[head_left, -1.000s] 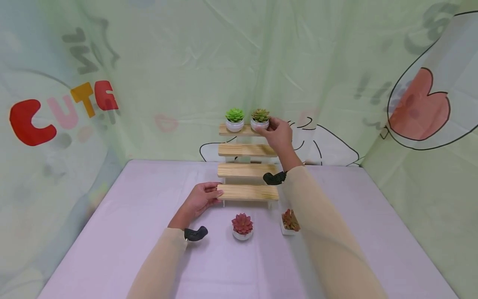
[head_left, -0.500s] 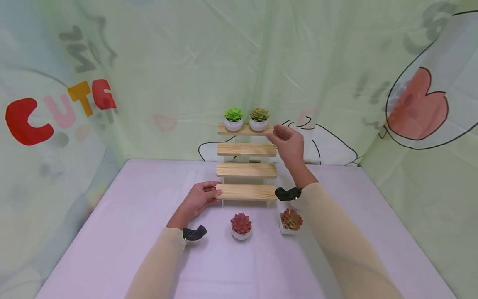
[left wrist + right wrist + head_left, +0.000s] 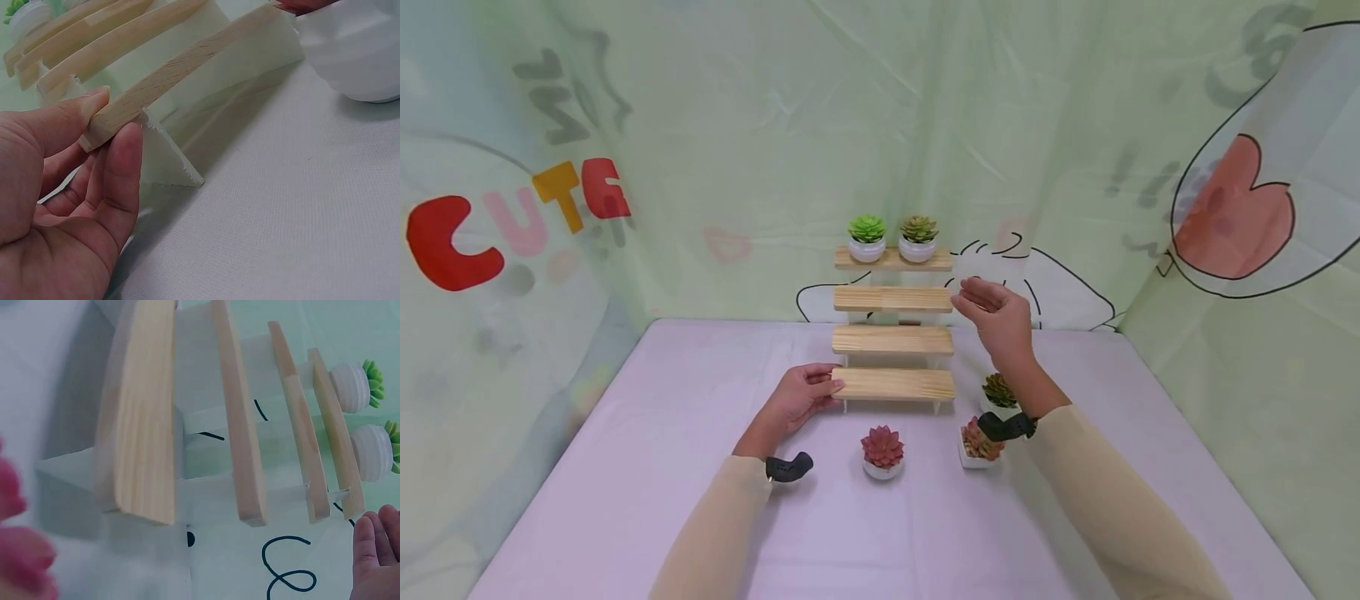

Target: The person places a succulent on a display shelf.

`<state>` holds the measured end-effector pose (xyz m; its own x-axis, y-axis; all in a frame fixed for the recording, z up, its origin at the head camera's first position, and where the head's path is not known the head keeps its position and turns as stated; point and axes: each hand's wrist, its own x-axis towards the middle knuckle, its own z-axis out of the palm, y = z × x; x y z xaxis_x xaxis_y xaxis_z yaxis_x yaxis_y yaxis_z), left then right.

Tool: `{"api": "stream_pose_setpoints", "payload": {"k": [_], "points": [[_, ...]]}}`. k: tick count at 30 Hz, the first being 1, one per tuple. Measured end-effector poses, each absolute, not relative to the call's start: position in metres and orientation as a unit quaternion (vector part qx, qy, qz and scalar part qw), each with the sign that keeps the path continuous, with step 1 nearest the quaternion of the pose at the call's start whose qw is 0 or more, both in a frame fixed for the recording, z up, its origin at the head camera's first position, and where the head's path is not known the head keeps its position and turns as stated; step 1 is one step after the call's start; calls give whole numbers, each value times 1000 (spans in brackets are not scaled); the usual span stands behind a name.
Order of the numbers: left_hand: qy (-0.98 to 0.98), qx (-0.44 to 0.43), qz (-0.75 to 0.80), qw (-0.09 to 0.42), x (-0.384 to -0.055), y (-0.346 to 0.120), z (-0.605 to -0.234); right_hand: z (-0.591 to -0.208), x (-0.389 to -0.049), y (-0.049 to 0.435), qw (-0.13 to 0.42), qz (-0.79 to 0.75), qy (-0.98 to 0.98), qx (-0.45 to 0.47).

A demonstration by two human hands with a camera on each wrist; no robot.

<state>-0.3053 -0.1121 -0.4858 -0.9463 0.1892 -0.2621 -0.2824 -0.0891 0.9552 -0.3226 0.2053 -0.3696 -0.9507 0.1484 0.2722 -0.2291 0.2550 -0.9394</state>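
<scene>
A tiered wooden shelf stand (image 3: 892, 383) stands on the table near the back curtain. My left hand (image 3: 796, 402) pinches the left end of its lowest board, thumb on top and fingers beneath, plain in the left wrist view (image 3: 81, 169). On the top board sit a bright green potted succulent (image 3: 867, 238) and, to its right, an olive-green potted succulent (image 3: 917, 239). My right hand (image 3: 1000, 321) hovers just right of the second board, fingers extended and holding nothing. Two lower boards carry nothing.
In front of the stand is a red succulent (image 3: 882, 451) in a round white pot. A reddish-brown succulent (image 3: 981, 442) in a square pot and a dark green succulent (image 3: 999, 392) stand to the right, partly hidden by my right wrist.
My right hand has let go of the olive-green potted succulent on the top board and moved down and right. The dark green succulent has come into sight. My left hand keeps its hold.
</scene>
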Motion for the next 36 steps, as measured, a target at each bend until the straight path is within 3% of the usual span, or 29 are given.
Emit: {"api": "stream_pose_setpoints", "payload": {"k": [16,25,36], "points": [[657,-37,735,160,-306,-113,-488,-402,-268,236,125,575,-809,4],[658,-36,734,163,-307,-113,-487,-426,-243,267,118,535,-834,-68],[654,-35,739,160,-305,-112,-486,-459,-244,295,28,534,-843,-50]]}}
